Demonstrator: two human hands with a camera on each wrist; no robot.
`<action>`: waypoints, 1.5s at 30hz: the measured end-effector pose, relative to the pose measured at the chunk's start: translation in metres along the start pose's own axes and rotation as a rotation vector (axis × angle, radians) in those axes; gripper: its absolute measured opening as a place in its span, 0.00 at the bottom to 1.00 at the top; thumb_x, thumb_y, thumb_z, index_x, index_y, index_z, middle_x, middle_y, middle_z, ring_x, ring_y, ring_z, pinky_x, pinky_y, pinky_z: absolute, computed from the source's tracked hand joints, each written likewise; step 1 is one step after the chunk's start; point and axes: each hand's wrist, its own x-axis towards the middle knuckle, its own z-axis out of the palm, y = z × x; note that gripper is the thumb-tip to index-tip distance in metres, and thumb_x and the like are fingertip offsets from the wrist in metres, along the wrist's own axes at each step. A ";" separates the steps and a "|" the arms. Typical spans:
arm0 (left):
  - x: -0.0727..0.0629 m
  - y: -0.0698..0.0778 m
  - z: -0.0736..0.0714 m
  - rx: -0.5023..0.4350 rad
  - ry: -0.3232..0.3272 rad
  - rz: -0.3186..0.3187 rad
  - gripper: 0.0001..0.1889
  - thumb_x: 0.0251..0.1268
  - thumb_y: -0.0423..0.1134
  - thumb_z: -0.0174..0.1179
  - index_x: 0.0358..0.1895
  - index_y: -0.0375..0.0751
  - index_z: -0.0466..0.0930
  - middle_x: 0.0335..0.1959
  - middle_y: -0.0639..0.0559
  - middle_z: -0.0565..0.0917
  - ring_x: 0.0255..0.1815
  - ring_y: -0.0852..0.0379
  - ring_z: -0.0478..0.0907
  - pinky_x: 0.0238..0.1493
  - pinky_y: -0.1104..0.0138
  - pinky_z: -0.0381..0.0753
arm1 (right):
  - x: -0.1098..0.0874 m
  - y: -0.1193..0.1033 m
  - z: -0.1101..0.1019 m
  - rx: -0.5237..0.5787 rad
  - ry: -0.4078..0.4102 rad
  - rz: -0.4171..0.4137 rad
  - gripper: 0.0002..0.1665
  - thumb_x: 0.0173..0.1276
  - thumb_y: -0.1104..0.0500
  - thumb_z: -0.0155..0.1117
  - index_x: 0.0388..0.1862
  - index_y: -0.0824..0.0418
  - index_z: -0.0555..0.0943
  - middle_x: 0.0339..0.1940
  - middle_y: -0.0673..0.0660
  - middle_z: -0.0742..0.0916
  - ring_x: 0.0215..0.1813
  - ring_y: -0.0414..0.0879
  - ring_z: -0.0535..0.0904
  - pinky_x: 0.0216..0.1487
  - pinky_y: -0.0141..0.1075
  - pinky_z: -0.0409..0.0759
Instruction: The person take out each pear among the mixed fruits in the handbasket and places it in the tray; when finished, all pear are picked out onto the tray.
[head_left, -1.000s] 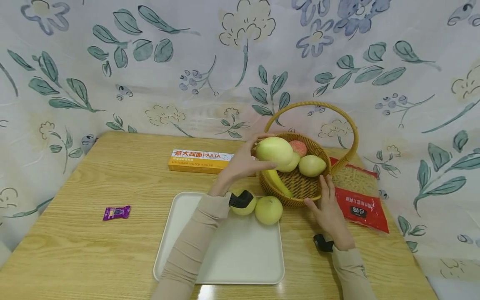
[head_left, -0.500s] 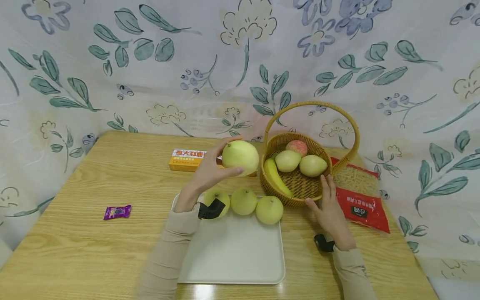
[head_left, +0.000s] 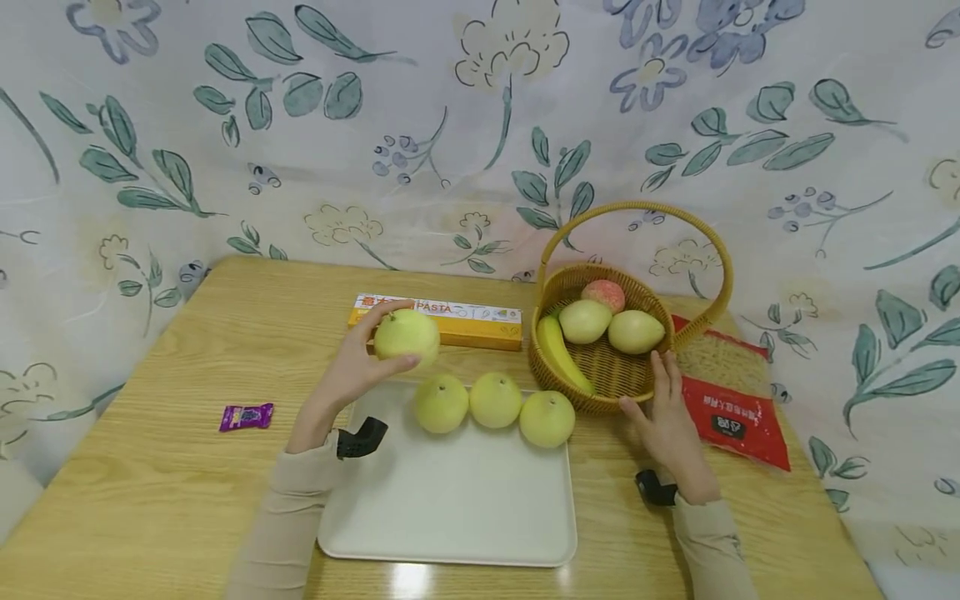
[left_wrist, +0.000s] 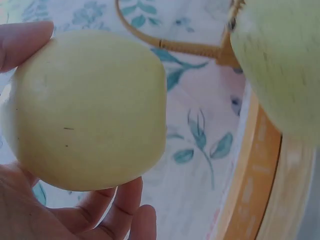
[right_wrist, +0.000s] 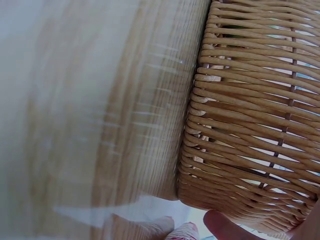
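My left hand (head_left: 348, 367) grips a pale yellow-green pear (head_left: 408, 335), thumb on one side and fingers on the other. It holds the pear above the back left of a white tray (head_left: 450, 517). In the left wrist view, the held pear (left_wrist: 90, 110) fills much of the picture. Three similar pears (head_left: 495, 400) lie along the tray's back edge. My right hand (head_left: 675, 433) rests against the front right of a wicker basket (head_left: 592, 400), fingers spread and mostly straight. Inside lie a banana (head_left: 558, 357), two pale pears (head_left: 585, 322) and a reddish fruit (head_left: 604, 293).
A yellow pasta box (head_left: 480, 329) lies behind the tray. Partly behind the basket, a red bag of pasta (head_left: 738, 417) lies on the right. A small purple wrapped sweet (head_left: 247, 417) is at the left of the wooden table (head_left: 172, 500). The basket handle (head_left: 637, 205) arches high.
My left hand has carried the pear out of the basket, leftward to above the tray's back left. The right hand has stayed at the basket. The head view has shifted slightly.
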 end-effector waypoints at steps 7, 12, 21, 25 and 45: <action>-0.006 -0.016 -0.015 0.122 -0.013 -0.069 0.37 0.57 0.38 0.68 0.70 0.47 0.63 0.65 0.39 0.69 0.54 0.45 0.69 0.49 0.60 0.73 | -0.001 0.001 -0.004 0.004 -0.004 0.000 0.51 0.75 0.42 0.49 0.79 0.60 0.32 0.79 0.66 0.37 0.71 0.79 0.54 0.54 0.69 0.69; -0.008 -0.025 -0.017 0.183 -0.038 -0.104 0.38 0.55 0.39 0.69 0.70 0.47 0.64 0.66 0.40 0.70 0.54 0.43 0.70 0.50 0.57 0.74 | -0.001 0.000 -0.005 0.010 -0.012 -0.004 0.51 0.75 0.42 0.49 0.79 0.60 0.32 0.79 0.67 0.37 0.71 0.79 0.53 0.56 0.70 0.66; -0.022 -0.042 -0.018 0.239 -0.066 -0.150 0.37 0.53 0.40 0.71 0.67 0.42 0.66 0.64 0.37 0.71 0.56 0.39 0.71 0.53 0.48 0.76 | -0.001 0.001 -0.003 0.006 -0.021 0.001 0.51 0.75 0.42 0.49 0.79 0.59 0.32 0.79 0.67 0.37 0.71 0.79 0.52 0.57 0.70 0.66; -0.029 -0.050 -0.019 0.243 -0.078 -0.180 0.37 0.52 0.41 0.71 0.67 0.41 0.65 0.64 0.35 0.70 0.58 0.36 0.70 0.52 0.47 0.77 | 0.000 0.000 -0.004 0.018 -0.031 -0.002 0.51 0.75 0.42 0.49 0.79 0.60 0.32 0.79 0.67 0.36 0.72 0.78 0.50 0.59 0.70 0.64; -0.030 -0.062 -0.005 0.300 -0.100 -0.187 0.39 0.49 0.41 0.74 0.67 0.43 0.67 0.62 0.37 0.73 0.58 0.38 0.71 0.55 0.44 0.74 | 0.001 0.002 -0.003 0.008 -0.028 0.006 0.50 0.75 0.43 0.49 0.79 0.60 0.32 0.79 0.67 0.37 0.72 0.78 0.52 0.58 0.69 0.67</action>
